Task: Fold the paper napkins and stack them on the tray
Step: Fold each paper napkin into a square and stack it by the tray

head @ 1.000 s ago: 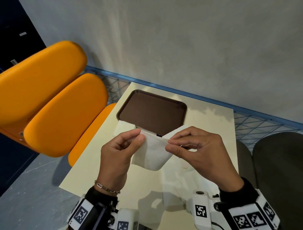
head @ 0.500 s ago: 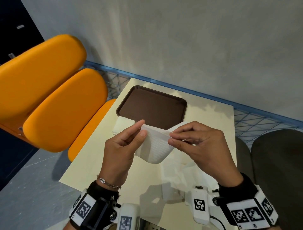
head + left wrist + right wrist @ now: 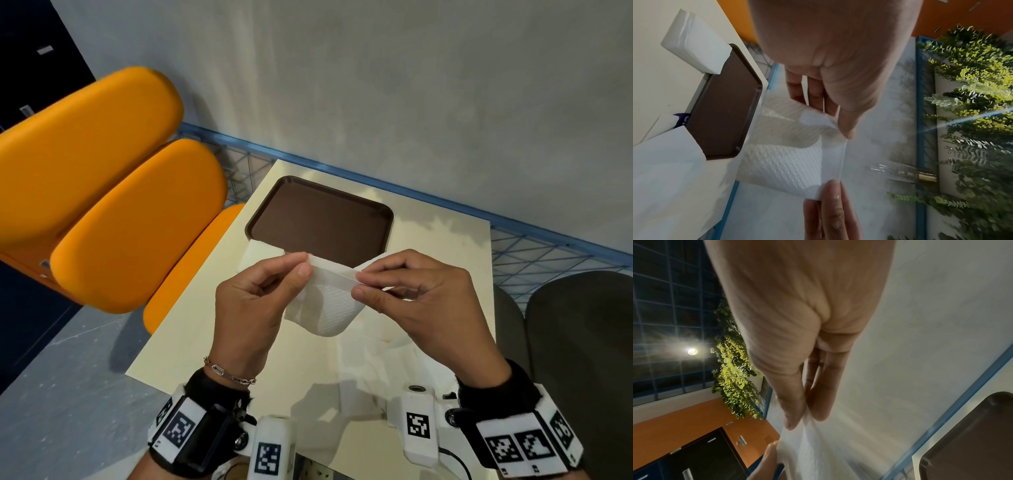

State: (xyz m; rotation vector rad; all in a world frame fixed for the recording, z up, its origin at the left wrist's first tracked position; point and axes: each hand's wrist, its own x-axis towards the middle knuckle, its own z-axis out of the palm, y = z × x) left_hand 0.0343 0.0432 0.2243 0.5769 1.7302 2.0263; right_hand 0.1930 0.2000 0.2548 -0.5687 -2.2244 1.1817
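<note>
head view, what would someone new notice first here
First, the white paper napkin held up in mid-air above the cream table, its top edge pinched between the left hand and the right hand while the rest sags in a loop. Next, the dark brown tray lying bare behind it near the wall, and the bright orange chairs at the left of the table.

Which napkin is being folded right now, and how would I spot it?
Start at the brown tray on the pale table. Just in front, both hands pinch one white napkin in mid-air; the other napkins lie flat on the table.
</note>
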